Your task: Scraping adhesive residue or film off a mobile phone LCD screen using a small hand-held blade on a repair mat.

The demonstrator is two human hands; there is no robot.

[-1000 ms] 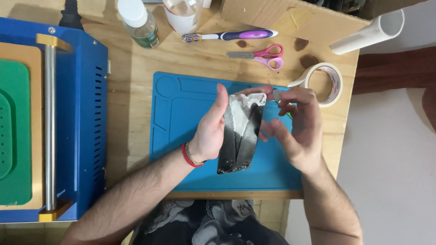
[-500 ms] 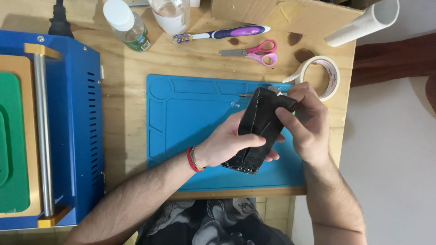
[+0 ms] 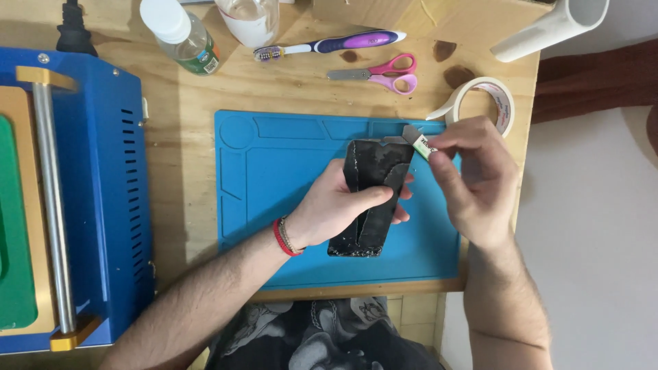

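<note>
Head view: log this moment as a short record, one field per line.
Left hand: grips a black phone-shaped slab, thumb across its face
Right hand: pinches a small flat blade at the slab's top corner
Slab surface: black, with pale crumbly residue along its edges
Under the hands: blue work mat on a wooden table
Behind the mat: toothbrush, pink scissors, tape roll, clear bottle
Left edge: blue machine with a metal roller
</note>
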